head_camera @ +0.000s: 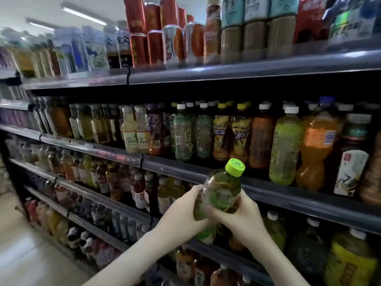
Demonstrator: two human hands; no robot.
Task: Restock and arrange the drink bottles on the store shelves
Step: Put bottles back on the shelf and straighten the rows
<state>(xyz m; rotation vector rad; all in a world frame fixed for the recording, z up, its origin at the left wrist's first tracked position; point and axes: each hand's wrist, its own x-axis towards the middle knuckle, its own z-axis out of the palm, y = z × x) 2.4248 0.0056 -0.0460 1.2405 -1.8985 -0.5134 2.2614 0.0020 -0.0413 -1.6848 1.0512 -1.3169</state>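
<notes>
While both hands hold it, the bottle (pixel 221 193) hangs tilted in the air, near us, in front of the middle shelf (pixel 268 190) and not on any shelf yet. The left hand (pixel 181 213) curls round its lower side and the right hand (pixel 245 219) grips it from the right. Its green cap (pixel 235 167) points up and to the right.

This looks like the step of taking one bottle to its row. Next it needs a free spot — and I cannot see one. The middle shelf is packed tight: a green drink (pixel 285 149) and an orange drink (pixel 317 149) stand just behind the cap. Red cans (pixel 144 48) stand on the top shelf, far above. The shelf's front edge could bump the bottle on the way in.
</notes>
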